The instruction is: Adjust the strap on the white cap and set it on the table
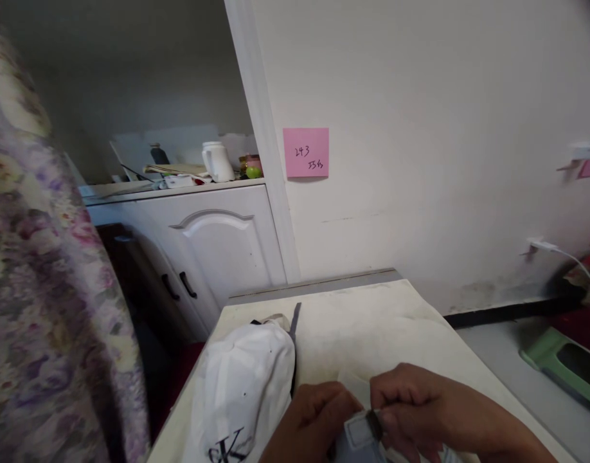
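Note:
A pale cloth strap (359,432) with stitched edges and a dark buckle (373,424) is held between both hands at the bottom of the head view. My left hand (317,411) is closed, pinching the strap's left side. From the other side, my right hand (420,408) has its fingers closed at the buckle and strap. More pale fabric shows below and behind the fingers, but its whole shape is hidden. Left of the hands, a white cap (247,379) with black lettering lies on the table, a grey strap (295,318) sticking out at its far side.
The cream tabletop (362,328) meets the wall. A pink note (306,153) is stuck there. Left stands a white cabinet (222,244) bearing a white jug (218,162) and clutter, beside a floral curtain (44,270). A green stool (560,360) stands on the floor at right.

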`<control>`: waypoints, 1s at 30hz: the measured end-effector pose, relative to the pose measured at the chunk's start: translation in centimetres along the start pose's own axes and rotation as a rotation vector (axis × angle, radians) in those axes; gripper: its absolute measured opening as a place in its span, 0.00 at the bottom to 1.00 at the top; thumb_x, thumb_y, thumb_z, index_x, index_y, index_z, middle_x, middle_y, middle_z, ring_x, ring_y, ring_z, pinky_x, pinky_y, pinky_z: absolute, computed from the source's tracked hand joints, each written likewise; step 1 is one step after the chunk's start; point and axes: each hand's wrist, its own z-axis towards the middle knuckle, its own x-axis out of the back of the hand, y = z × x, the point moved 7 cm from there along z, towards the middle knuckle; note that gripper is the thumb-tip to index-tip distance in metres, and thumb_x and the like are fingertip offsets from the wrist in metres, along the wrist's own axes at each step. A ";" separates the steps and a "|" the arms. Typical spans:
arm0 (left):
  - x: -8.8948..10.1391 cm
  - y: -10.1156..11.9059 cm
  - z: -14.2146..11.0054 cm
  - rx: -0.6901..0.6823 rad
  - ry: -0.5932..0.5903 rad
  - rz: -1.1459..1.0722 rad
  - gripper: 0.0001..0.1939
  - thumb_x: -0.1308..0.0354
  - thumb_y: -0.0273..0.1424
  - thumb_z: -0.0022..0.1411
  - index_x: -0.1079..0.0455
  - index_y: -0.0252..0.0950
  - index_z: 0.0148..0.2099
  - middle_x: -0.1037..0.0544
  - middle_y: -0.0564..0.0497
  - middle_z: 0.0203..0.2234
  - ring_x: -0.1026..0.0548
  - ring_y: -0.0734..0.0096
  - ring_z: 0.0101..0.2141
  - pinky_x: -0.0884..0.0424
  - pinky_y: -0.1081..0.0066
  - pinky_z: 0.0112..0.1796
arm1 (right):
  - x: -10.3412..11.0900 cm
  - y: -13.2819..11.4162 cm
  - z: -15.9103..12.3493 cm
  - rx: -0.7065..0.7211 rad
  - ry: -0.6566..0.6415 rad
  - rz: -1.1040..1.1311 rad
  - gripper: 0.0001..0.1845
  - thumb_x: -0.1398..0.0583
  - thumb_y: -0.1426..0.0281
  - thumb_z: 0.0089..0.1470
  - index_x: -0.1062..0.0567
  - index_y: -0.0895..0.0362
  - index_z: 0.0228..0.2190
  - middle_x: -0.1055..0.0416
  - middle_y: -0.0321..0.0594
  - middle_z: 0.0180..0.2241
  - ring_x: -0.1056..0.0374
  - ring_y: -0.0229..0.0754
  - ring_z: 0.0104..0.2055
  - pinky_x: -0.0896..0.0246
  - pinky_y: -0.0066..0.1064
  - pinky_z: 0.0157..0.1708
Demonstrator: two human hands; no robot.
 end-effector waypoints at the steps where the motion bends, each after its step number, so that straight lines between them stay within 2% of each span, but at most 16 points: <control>1: 0.4 0.2 -0.1 -0.007 0.030 0.009 0.20 0.45 0.46 0.60 0.26 0.36 0.28 0.30 0.53 0.24 0.33 0.66 0.31 0.40 0.69 0.33 | 0.1 0.0 0.0 0.003 -0.002 0.003 0.12 0.40 0.64 0.57 0.28 0.58 0.27 0.33 0.31 0.18 0.43 0.29 0.15 0.49 0.19 0.15; 4: 1.2 0.3 -0.4 -0.002 0.089 0.029 0.23 0.49 0.47 0.63 0.22 0.37 0.31 0.24 0.50 0.30 0.30 0.63 0.36 0.37 0.69 0.39 | 0.7 0.5 -0.2 -0.012 -0.002 -0.014 0.11 0.40 0.64 0.57 0.28 0.58 0.27 0.33 0.31 0.18 0.43 0.29 0.15 0.50 0.19 0.14; 6: 1.2 0.2 -0.3 -0.012 0.084 0.046 0.23 0.50 0.46 0.64 0.22 0.36 0.30 0.24 0.50 0.30 0.30 0.64 0.36 0.37 0.69 0.39 | 0.9 0.9 -0.2 -0.023 -0.011 -0.019 0.11 0.40 0.64 0.57 0.28 0.58 0.27 0.32 0.31 0.18 0.43 0.29 0.15 0.49 0.19 0.15; 11: -0.7 -1.2 0.2 0.053 -0.043 0.018 0.11 0.37 0.39 0.54 0.24 0.36 0.30 0.29 0.55 0.24 0.34 0.69 0.30 0.41 0.70 0.33 | 0.6 1.0 0.0 -0.008 -0.027 -0.004 0.12 0.39 0.62 0.57 0.27 0.59 0.28 0.32 0.31 0.19 0.42 0.29 0.15 0.48 0.19 0.15; 13: -0.9 -1.5 0.2 0.075 -0.041 0.014 0.10 0.35 0.38 0.52 0.26 0.36 0.28 0.29 0.56 0.24 0.34 0.69 0.30 0.42 0.70 0.32 | 0.4 0.9 0.1 -0.007 -0.033 0.007 0.13 0.38 0.62 0.56 0.27 0.59 0.28 0.32 0.31 0.19 0.42 0.29 0.16 0.47 0.18 0.15; 19: -0.3 -0.7 0.0 0.064 0.006 -0.045 0.08 0.38 0.34 0.51 0.31 0.36 0.25 0.34 0.57 0.22 0.38 0.71 0.29 0.44 0.71 0.32 | 0.2 0.8 0.0 0.011 -0.072 0.072 0.16 0.38 0.58 0.56 0.28 0.59 0.29 0.29 0.34 0.21 0.39 0.30 0.16 0.48 0.19 0.14; 25: -1.0 -0.5 0.4 0.065 -0.089 -0.057 0.11 0.38 0.37 0.50 0.33 0.37 0.25 0.37 0.57 0.20 0.40 0.71 0.27 0.46 0.70 0.30 | 0.8 1.0 0.2 0.007 -0.019 0.032 0.15 0.38 0.59 0.56 0.29 0.58 0.27 0.30 0.32 0.19 0.41 0.29 0.15 0.49 0.20 0.15; 30: -1.0 -1.2 0.3 0.090 -0.072 -0.006 0.10 0.40 0.37 0.52 0.33 0.37 0.26 0.36 0.57 0.22 0.38 0.71 0.28 0.45 0.69 0.31 | 0.5 0.6 0.2 0.007 -0.019 0.019 0.16 0.38 0.58 0.56 0.29 0.58 0.27 0.31 0.31 0.19 0.42 0.29 0.15 0.49 0.20 0.15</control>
